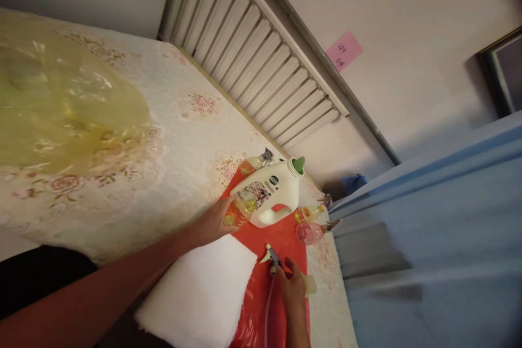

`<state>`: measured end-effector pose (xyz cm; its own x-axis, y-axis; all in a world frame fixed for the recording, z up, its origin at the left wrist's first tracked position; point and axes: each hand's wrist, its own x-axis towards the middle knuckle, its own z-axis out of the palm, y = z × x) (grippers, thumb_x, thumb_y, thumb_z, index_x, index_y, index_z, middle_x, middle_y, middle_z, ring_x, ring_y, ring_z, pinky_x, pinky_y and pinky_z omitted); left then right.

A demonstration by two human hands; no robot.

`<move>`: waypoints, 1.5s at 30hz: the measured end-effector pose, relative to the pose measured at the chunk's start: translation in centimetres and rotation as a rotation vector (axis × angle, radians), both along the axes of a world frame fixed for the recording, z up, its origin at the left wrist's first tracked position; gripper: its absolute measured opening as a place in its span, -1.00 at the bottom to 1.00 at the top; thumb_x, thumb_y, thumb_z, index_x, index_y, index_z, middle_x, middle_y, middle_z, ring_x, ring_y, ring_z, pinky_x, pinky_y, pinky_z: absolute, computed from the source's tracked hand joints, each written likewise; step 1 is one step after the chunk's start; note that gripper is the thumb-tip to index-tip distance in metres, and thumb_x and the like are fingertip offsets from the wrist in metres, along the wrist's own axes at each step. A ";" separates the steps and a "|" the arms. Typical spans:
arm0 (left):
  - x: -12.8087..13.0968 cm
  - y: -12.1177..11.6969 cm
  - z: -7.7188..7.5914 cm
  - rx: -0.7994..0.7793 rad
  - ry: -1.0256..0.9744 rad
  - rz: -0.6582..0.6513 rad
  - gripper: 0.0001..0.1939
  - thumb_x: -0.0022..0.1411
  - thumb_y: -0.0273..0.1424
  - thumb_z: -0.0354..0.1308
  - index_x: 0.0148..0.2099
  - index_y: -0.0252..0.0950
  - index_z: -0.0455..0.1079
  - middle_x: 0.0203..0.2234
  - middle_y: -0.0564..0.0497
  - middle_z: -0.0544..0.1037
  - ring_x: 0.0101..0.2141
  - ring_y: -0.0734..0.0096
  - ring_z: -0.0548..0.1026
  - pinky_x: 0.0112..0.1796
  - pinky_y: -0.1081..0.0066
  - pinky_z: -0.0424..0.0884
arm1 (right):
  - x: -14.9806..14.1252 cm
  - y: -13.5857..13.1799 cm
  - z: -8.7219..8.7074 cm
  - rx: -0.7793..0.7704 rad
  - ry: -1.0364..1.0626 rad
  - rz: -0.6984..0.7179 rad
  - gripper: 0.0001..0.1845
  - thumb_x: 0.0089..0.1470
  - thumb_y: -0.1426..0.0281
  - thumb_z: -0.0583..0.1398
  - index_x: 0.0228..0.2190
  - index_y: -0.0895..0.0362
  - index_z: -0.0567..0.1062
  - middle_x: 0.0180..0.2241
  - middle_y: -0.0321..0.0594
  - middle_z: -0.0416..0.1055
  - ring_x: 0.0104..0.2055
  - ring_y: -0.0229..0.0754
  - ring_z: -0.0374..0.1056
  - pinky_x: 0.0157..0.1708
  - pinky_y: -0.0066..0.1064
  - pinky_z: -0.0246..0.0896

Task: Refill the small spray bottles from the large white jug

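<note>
My left hand (215, 221) is closed round a clear bottle (246, 206) holding some yellow liquid, just in front of a large white detergent jug (281, 193). The jug stands with its cap off and its green spout showing. In my right hand (292, 284) is a grey and cream spray trigger head (272, 256), taken off any bottle, with its thin dip tube (267, 310) hanging down. A pale yellow object (310, 285) shows partly behind my right hand. Red plastic sheeting (261, 236) lies under these things.
Two spray bottles, one yellow (309, 212) and one pink (310, 232), stand right of the jug; another (253, 164) is behind it. A white cloth (199, 293) lies in front. A yellow plastic bag (69, 103) fills the left. A radiator (261, 49) and blue curtain (440, 217) border the flowered tablecloth (179, 147).
</note>
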<state>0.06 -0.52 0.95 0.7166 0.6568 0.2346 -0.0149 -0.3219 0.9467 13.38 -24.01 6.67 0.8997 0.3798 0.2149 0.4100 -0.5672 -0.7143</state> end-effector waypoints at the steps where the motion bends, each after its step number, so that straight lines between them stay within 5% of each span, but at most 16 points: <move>1: 0.1 0.0 -0.2 0.004 -0.004 0.006 -0.25 0.04 -0.41 0.30 0.27 -0.24 0.15 0.22 -0.23 0.37 0.22 -0.02 0.33 0.22 0.02 0.26 | -0.1 0.2 0.0 -0.004 0.004 0.003 -0.65 0.24 0.21 0.23 0.02 0.06 0.46 0.07 -0.14 0.41 0.00 -0.06 0.42 -0.07 -0.17 0.44; 6: 0.3 0.1 -1.0 0.039 -0.018 0.023 -0.23 0.03 -0.40 0.31 0.28 -0.23 0.15 0.21 -0.21 0.38 0.22 -0.01 0.34 0.23 0.01 0.25 | -0.1 0.6 0.8 -0.010 0.021 0.001 -0.68 0.24 0.19 0.23 -0.04 0.07 0.50 0.00 -0.16 0.46 -0.05 -0.08 0.44 -0.07 -0.18 0.43; 12: -0.1 0.1 0.0 0.023 0.020 0.013 -0.18 -0.01 -0.42 0.32 0.30 -0.25 0.13 0.20 -0.25 0.37 0.22 -0.05 0.33 0.22 0.00 0.25 | 1.2 1.1 1.8 0.026 0.028 0.004 -0.72 -0.20 0.16 0.40 -0.37 -0.02 0.62 -0.31 -0.22 0.61 -0.27 0.08 0.55 -0.33 -0.21 0.43; 20: 0.1 0.2 -0.5 0.027 0.020 0.016 -0.17 -0.06 -0.45 0.32 0.28 -0.21 0.16 0.21 -0.21 0.37 0.23 -0.05 0.32 0.23 0.03 0.24 | 3.1 1.4 -1.1 0.052 0.128 0.046 -0.41 -0.23 0.06 0.35 -0.19 0.17 0.59 -0.45 -0.20 0.58 -0.46 -0.05 0.48 -0.53 -0.30 0.39; 25: 0.2 0.4 -1.1 0.045 -0.004 -0.022 -0.27 0.00 -0.42 0.30 0.24 -0.19 0.21 0.16 -0.17 0.43 0.18 -0.01 0.37 0.21 0.04 0.27 | 4.5 1.4 -1.9 0.082 0.162 0.092 -0.46 -0.20 0.12 0.36 -0.18 0.17 0.59 -0.25 -0.09 0.61 -0.33 -0.02 0.52 -0.47 -0.30 0.41; 33: 0.4 0.4 -1.8 0.033 -0.033 -0.002 -0.27 -0.01 -0.39 0.35 0.21 -0.07 0.24 0.13 -0.12 0.46 0.15 -0.06 0.40 0.17 0.03 0.30 | 7.8 5.9 0.8 0.279 0.193 0.167 -0.27 -0.21 0.17 0.40 0.01 0.19 0.46 -0.09 -0.02 0.57 -0.04 0.01 0.50 -0.04 -0.18 0.40; 39: 0.1 0.4 -1.1 0.020 -0.027 -0.037 -0.29 0.01 -0.39 0.33 0.23 -0.10 0.24 0.12 -0.14 0.45 0.14 -0.07 0.40 0.16 0.04 0.31 | 8.6 9.8 1.9 0.292 0.166 0.305 -0.57 -0.17 0.22 0.36 -0.23 0.17 0.58 -0.24 -0.12 0.61 -0.17 -0.03 0.51 -0.11 -0.23 0.37; 45: -0.2 0.4 -0.5 -0.003 0.028 -0.070 -0.28 0.05 -0.36 0.30 0.26 -0.15 0.20 0.15 -0.16 0.42 0.15 -0.04 0.38 0.16 0.06 0.29 | 10.1 12.1 1.2 0.321 0.243 0.342 -0.73 -0.25 0.26 0.37 -0.46 0.15 0.55 -0.46 -0.20 0.57 -0.36 -0.08 0.45 -0.25 -0.30 0.33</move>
<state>-0.15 -0.11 0.46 0.7674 0.6052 0.2119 -0.0106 -0.3184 0.9479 23.45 -11.88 7.84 0.7746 0.6094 0.1695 0.3344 -0.1670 -0.9275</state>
